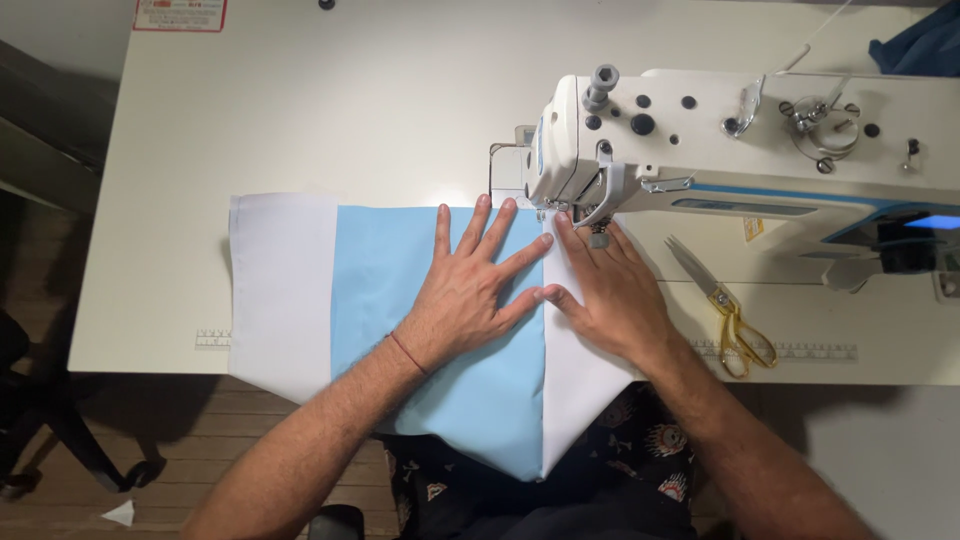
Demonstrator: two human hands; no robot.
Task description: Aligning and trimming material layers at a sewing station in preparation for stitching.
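A light blue fabric panel (pixel 385 270) lies flat on the table, with white fabric (pixel 280 280) on its left and a white strip (pixel 575 365) on its right. My left hand (pixel 470 285) presses flat on the blue panel, fingers spread, beside the seam. My right hand (pixel 610 290) lies flat on the white strip, its fingertips just below the presser foot (pixel 560 212) of a white sewing machine (pixel 750 140). The fabric's front corner hangs over the table edge onto my lap.
Yellow-handled scissors (pixel 725 315) lie on the table right of my right hand. A ruler strip (pixel 800 352) runs along the table's front edge. Dark blue cloth (pixel 925 45) sits at the far right corner. A black chair base (pixel 60 420) stands on the wooden floor at left.
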